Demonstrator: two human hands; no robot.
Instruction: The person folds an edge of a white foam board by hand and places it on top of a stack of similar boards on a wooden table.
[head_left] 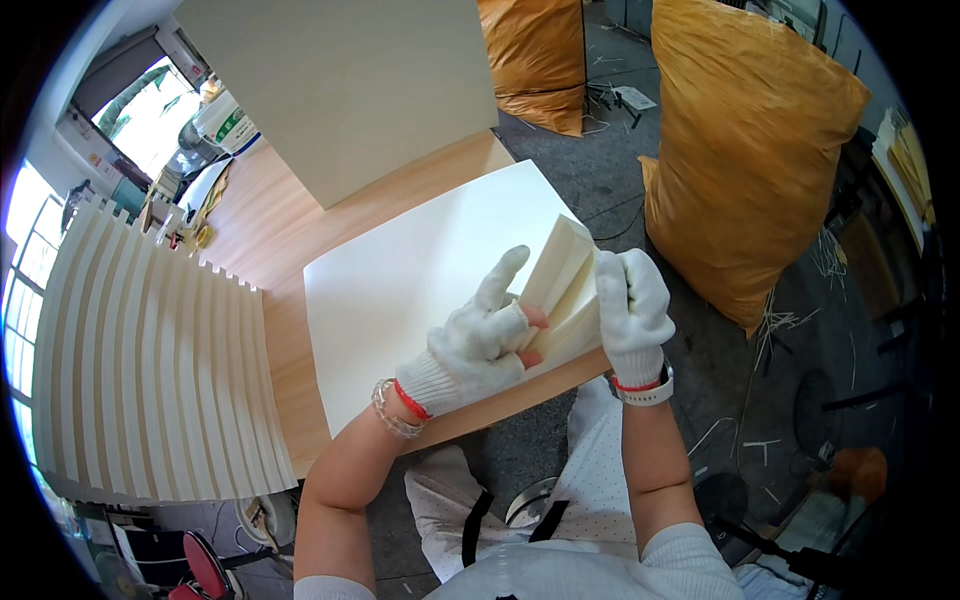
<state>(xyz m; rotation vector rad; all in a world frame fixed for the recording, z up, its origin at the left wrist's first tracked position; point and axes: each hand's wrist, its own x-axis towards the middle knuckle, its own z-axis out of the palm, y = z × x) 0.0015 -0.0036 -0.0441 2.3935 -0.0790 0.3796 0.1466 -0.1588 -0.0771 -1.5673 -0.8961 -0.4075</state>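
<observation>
A large white sheet (pixel 400 270) lies on a wood-grain table. At its right end stand cream folded pleats (pixel 560 275); whether they are one piece with the sheet I cannot tell. My left hand (pixel 475 345), in a white knit glove with bare fingertips showing, is closed at the near left side of the pleats. Its index finger points away, and the bare tips press on the folds. Wrapped round the pleats' right edge is my right hand (pixel 633 305), also gloved, its fingers curled. What lies inside that grip is mostly hidden.
On the left stands a wide pleated cream panel (pixel 160 360). A tall plain board (pixel 350 90) rises at the table's far side. Two stuffed orange sacks, the nearer one (pixel 745 150) at right, stand on the grey floor among scattered strips. A white bucket (pixel 225 125) sits far left.
</observation>
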